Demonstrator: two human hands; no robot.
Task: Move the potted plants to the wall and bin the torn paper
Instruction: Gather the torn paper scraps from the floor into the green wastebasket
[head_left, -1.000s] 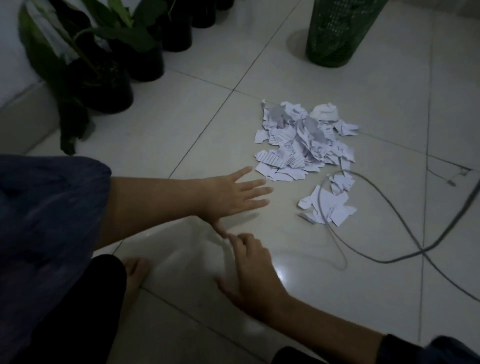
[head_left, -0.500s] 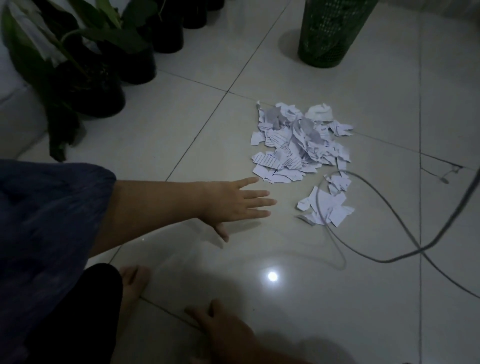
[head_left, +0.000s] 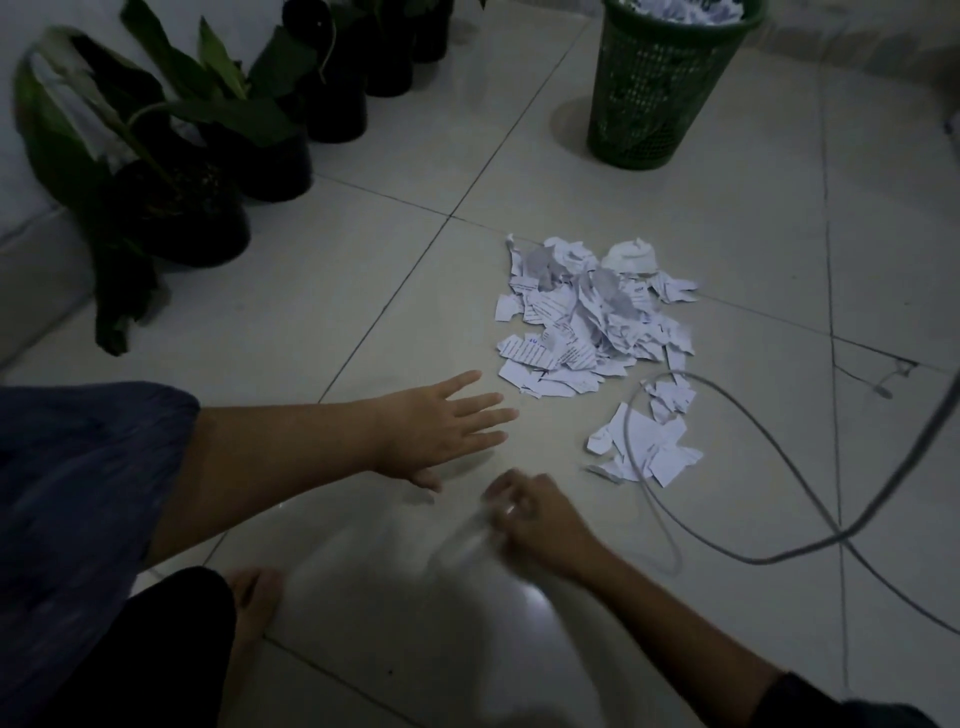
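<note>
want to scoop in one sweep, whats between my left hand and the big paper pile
Only bare floor tile, in the head view: the left hand lies flat, fingers stopping just short of the big paper pile.

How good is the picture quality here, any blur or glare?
Head view: dim overall; the right hand and the clear thing it grips are motion-blurred; a glare spot shines on the floor tile beside it; the torn paper and left hand stay sharp.

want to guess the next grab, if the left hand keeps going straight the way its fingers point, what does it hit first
Probably the near edge of the torn paper pile. The left hand lies flat and open, fingers pointing right at it, with only bare floor between.
</note>
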